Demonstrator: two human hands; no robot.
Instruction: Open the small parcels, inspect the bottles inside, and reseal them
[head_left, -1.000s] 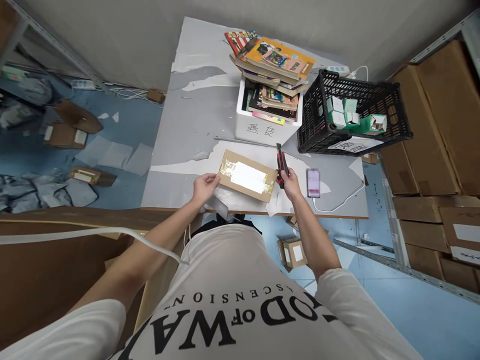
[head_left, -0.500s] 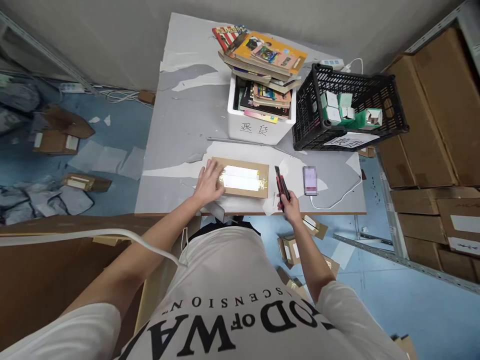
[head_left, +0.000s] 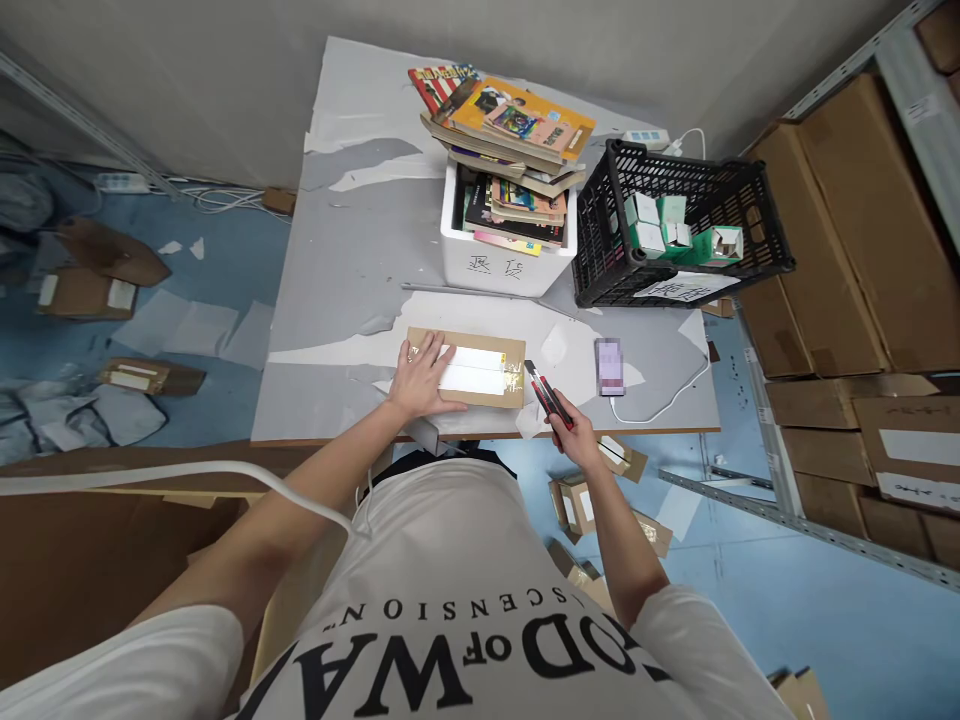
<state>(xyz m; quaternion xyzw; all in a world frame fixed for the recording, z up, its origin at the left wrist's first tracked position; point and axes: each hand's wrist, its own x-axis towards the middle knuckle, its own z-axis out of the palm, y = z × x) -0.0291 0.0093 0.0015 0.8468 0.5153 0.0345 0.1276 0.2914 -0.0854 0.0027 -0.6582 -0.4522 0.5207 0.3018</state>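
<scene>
Covering a labelled carton [head_left: 480,372], left hand [head_left: 421,378] lies spread, right hand [head_left: 574,430] grips cutter [head_left: 549,393], shirt [head_left: 450,560] reads "SCENSION"

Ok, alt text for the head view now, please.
The left hand rests on a taped cardboard box while the right hand holds a knife beside it. Behind stand a white bin of books and a black crate.

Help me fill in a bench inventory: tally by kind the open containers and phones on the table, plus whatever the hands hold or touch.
Open containers: 2 (white bin, black crate)
Phone: 1
Utility knife, in the right hand: 1
Cardboard parcel, under the left hand: 1
Total: 5
</scene>
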